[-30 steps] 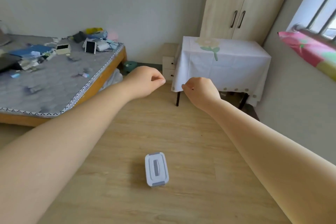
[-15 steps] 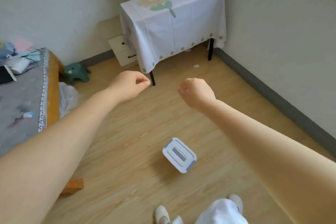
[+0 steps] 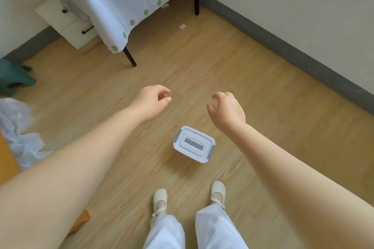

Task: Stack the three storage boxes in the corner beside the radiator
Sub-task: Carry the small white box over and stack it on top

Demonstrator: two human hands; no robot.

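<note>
Bare forearms, white trousers (image 3: 218,228), and cream, seemingly strapped shoes (image 3: 218,192).

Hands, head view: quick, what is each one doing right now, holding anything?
Left hand: empty, fingers loosely curled, half open.
Right hand: empty, open, above the white plastic storage box with grey handle, not touching.

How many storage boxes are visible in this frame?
1. A single white storage box with grey clips sits on the wooden floor, ahead of the person's shoes and below both empty hands. The other two are out of view.
</note>
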